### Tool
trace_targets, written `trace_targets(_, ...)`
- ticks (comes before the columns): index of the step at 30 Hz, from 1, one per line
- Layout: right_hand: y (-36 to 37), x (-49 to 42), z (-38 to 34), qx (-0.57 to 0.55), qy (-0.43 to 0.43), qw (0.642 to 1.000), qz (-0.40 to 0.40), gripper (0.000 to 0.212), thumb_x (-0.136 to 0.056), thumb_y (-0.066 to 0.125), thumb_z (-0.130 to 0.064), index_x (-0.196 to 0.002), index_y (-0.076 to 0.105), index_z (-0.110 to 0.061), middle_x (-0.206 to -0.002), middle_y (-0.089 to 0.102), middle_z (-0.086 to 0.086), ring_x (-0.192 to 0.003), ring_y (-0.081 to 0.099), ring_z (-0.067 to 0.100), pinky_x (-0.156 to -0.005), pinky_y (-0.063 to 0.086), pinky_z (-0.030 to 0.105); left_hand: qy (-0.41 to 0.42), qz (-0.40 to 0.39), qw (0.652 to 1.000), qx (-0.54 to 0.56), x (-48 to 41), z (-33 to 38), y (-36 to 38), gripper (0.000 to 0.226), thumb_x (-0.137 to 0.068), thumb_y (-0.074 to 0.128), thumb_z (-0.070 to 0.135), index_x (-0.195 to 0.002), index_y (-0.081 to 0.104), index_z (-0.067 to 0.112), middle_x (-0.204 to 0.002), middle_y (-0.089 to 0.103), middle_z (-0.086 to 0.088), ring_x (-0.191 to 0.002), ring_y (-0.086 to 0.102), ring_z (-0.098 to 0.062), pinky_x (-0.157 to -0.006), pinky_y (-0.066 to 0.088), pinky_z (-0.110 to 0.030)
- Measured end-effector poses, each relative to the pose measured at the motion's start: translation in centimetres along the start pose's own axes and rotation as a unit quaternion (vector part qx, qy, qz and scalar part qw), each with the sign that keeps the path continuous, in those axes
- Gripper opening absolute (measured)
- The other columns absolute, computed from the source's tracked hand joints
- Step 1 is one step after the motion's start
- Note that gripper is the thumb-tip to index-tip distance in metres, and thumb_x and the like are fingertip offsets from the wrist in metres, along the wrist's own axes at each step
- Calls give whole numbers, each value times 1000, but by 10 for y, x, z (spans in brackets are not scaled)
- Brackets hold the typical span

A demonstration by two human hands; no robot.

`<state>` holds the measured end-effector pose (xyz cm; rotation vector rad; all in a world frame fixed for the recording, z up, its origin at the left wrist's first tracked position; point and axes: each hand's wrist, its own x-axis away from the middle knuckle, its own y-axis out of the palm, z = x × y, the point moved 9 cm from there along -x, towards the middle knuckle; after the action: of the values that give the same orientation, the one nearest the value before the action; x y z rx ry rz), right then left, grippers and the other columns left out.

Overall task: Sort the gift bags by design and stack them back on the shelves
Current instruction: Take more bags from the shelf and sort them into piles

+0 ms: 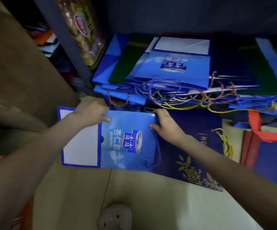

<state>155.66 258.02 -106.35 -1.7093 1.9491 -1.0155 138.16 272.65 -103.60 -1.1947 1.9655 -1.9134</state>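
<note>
**Two hands hold a flat blue gift bag in front of a low shelf**

A folded, glossy paper gift bag (127, 140) lies flat just above the floor, in front of the bottom shelf. It is bright blue with a printed sky and white clouds. At its centre is a picture of a tin can carrying white Chinese characters, with the larger characters 杏仁 beside it; the smaller print is too blurred to read. Its white base panel, edged in blue, is folded out to the left, and a thin blue cord handle loops at its right edge.

The left hand (91, 112) grips the bag's far edge near the fold, thumb on the printed face. The right hand (166, 125) grips the far right corner the same way, so the hands are apart, each clamped on the bag.

The bag's right side overlaps a navy bag (192, 156) printed with gold flowers and leaves, with a yellow twisted cord. Further right is a fabric-looking bag (267, 130) with red strap handles.

On the shelf behind sits a stack of flat bags (167, 72), blue, dark green and navy; the top one shows the same can design. Twisted cords in blue, yellow and mixed colours spill from its front.

A dark metal shelf post (64, 40) rises at left, with a shiny snack packet (83, 30) beside it. The floor (151, 196) is pale tile.
</note>
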Motion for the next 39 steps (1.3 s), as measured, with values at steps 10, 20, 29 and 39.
trace_targets(10, 111, 22, 64, 249, -18, 951, -182, 98, -89, 52, -55, -150, -18, -22, -160, -11, 1, -147, -12, 20, -118, -1, 46, 24, -80, 981, 173, 29, 121, 139, 96, -75, 25, 84, -146, -21, 38, -154, -27, 1, -145, -17, -30, -112, -4, -57)
trace_targets(20, 114, 48, 114, 348, -39, 909, -225, 86, -82, 22, -69, -150, 20, -16, -148, 40, 3, -134, 40, 21, -101, 41, 51, 43, -191, 970, 142, 4, 98, 194, 112, -53, 20, 96, -139, -30, 45, -149, -37, 13, -140, -31, -28, -107, -7, -65)
trace_targets(29, 58, 65, 80, 259, -47, 946, -189, 80, -85, 20, -65, -149, -15, -33, -160, -1, -5, -146, -2, 15, -119, 8, 43, 47, 91, 970, 220, -12, 137, 72, 77, -91, 41, 56, -149, 14, 14, -157, 10, -16, -141, 18, -33, -113, 13, -46)
trace_targets(39, -136, -12, -9, 396, -32, 896, 200, 75, -74, 67, -8, -143, 38, -3, -138, 48, 21, -128, 45, 37, -106, 34, 49, 50, 330, 939, 82, -63, 141, -113, 81, -83, 63, 34, -148, 23, 7, -153, 25, -19, -143, 20, -31, -115, 9, -50)
